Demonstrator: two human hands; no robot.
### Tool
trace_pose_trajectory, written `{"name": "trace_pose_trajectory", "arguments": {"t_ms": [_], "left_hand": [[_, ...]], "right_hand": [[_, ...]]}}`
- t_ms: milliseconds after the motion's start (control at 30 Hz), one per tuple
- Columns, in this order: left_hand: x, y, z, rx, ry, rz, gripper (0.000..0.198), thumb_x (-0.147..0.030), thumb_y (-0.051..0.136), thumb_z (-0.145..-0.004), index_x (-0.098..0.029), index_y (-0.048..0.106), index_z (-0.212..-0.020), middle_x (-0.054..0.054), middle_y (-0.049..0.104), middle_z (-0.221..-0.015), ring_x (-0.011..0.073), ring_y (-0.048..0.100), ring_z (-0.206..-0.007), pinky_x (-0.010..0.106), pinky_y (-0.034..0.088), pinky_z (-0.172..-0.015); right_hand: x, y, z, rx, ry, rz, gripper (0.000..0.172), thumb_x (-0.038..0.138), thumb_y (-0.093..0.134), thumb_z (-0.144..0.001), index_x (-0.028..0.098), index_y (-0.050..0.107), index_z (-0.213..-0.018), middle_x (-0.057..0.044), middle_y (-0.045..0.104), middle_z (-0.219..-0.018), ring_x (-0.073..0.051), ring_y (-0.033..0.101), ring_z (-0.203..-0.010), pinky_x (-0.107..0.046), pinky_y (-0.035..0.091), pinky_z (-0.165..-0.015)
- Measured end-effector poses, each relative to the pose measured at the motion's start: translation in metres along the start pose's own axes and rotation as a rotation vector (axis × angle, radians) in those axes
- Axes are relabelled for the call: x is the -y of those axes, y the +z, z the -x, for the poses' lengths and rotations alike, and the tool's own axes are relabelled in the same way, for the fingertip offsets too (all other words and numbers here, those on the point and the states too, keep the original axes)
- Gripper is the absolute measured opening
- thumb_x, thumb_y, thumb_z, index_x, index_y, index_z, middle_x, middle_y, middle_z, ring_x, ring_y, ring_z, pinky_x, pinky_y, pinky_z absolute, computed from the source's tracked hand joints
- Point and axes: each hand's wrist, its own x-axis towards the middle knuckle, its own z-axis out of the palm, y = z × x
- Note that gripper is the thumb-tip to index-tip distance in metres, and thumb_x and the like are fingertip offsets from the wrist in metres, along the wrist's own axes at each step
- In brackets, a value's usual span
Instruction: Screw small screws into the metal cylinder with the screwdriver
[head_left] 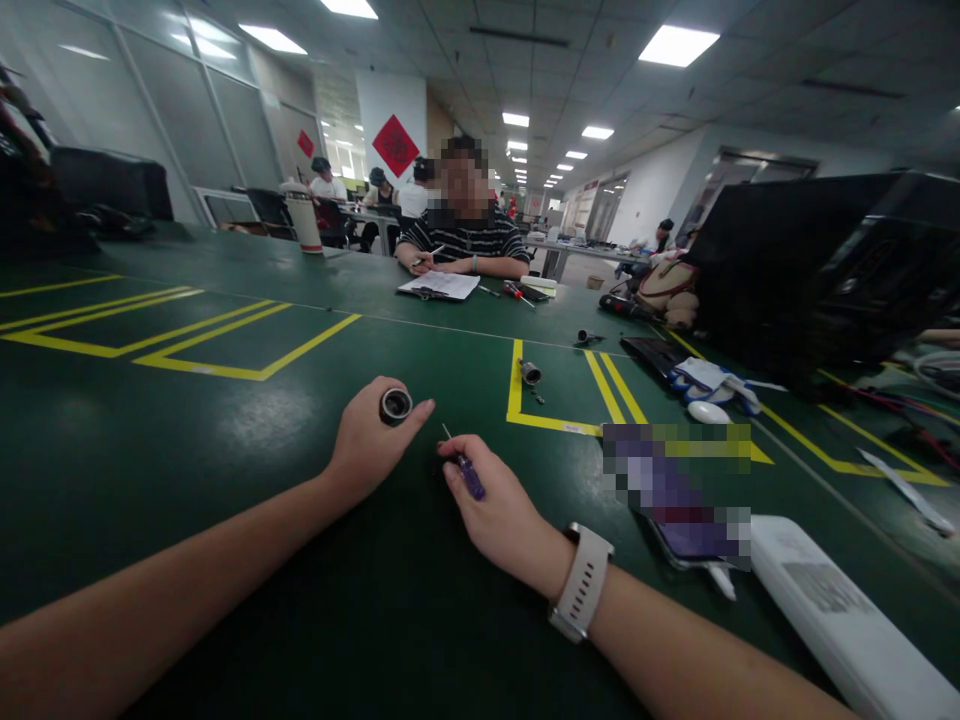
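Note:
My left hand point(373, 432) is closed around a short dark cylindrical part point(395, 404), its round hollow end facing up and towards me. The thumb of that hand points right, off the part. In my right hand point(495, 505) is a small screwdriver point(470, 478) with a purple handle, gripped between thumb and fingers. Its thin shaft points up and left, apart from the cylindrical part. A similar metal cylindrical piece point(531, 373) lies inside a yellow taped outline on the green table point(300, 560), with tiny dark bits point(538, 398) beside it.
Right of my hands lie a phone point(679, 545) with a cable and a white power strip point(840, 610). A dark tool-like part point(587, 338) rests farther back. A person point(465, 240) sits opposite with a clipboard point(442, 287); a red screwdriver point(517, 292) lies nearby. A black case point(795, 270) stands at right.

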Motion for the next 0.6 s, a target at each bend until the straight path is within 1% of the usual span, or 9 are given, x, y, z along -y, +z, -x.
{"name": "trace_pose_trajectory", "arguments": {"t_ms": [100,167,300,400,467,533,600], "left_hand": [[-0.001,0.001,-0.003,-0.025,-0.073,0.044,0.027,-0.046,0.054,-0.073,-0.020,0.047,-0.071,-0.002,0.049,-0.066,0.0165,0.050,-0.061,0.028,0.039,-0.057],[0.001,0.002,-0.004,-0.049,-0.122,0.084,0.026,-0.046,0.051,-0.075,-0.020,0.048,-0.072,-0.001,0.050,-0.066,0.0167,0.050,-0.062,0.028,0.039,-0.057],[0.010,0.006,-0.006,-0.138,-0.179,0.138,0.023,-0.043,0.045,-0.079,-0.020,0.049,-0.076,-0.001,0.050,-0.067,0.0175,0.050,-0.065,0.028,0.039,-0.060],[0.015,0.006,-0.006,-0.168,-0.207,0.175,0.022,-0.041,0.046,-0.079,-0.021,0.049,-0.075,-0.001,0.049,-0.066,0.0172,0.049,-0.063,0.028,0.038,-0.059],[0.017,0.005,-0.006,-0.170,-0.225,0.198,0.021,-0.041,0.046,-0.078,-0.021,0.049,-0.072,-0.002,0.048,-0.064,0.0170,0.048,-0.062,0.028,0.037,-0.058],[0.017,0.004,-0.005,-0.162,-0.236,0.217,0.022,-0.041,0.047,-0.078,-0.021,0.049,-0.070,-0.002,0.047,-0.062,0.0169,0.047,-0.061,0.028,0.036,-0.057],[0.015,0.003,-0.004,-0.145,-0.242,0.228,0.023,-0.041,0.047,-0.078,-0.021,0.049,-0.069,-0.002,0.047,-0.061,0.0168,0.047,-0.060,0.028,0.035,-0.057]], "right_hand": [[-0.001,0.007,-0.010,0.048,-0.057,0.076,0.019,0.020,0.043,-0.087,0.021,0.049,-0.105,-0.006,0.059,-0.105,-0.018,0.055,-0.097,-0.036,0.044,-0.084],[0.000,0.010,-0.017,0.110,-0.079,0.116,0.018,0.020,0.042,-0.088,0.021,0.049,-0.105,-0.005,0.060,-0.105,-0.019,0.056,-0.097,-0.037,0.045,-0.084],[0.006,0.009,-0.023,0.206,-0.149,0.145,0.016,0.021,0.041,-0.089,0.020,0.049,-0.103,-0.006,0.061,-0.106,-0.018,0.059,-0.097,-0.036,0.048,-0.081],[0.012,0.003,-0.014,0.275,-0.220,0.192,0.017,0.019,0.041,-0.089,0.020,0.048,-0.105,-0.006,0.062,-0.109,-0.018,0.059,-0.098,-0.034,0.049,-0.081],[0.017,-0.002,-0.003,0.316,-0.267,0.267,0.018,0.017,0.042,-0.089,0.018,0.048,-0.106,-0.008,0.062,-0.110,-0.019,0.060,-0.098,-0.034,0.049,-0.082],[0.020,-0.006,0.010,0.347,-0.337,0.349,0.019,0.014,0.044,-0.087,0.017,0.048,-0.105,-0.009,0.062,-0.109,-0.019,0.060,-0.099,-0.036,0.047,-0.088],[0.021,-0.011,0.023,0.367,-0.412,0.385,0.022,0.008,0.046,-0.084,0.018,0.048,-0.103,-0.007,0.062,-0.111,-0.018,0.059,-0.103,-0.037,0.039,-0.099]]}}
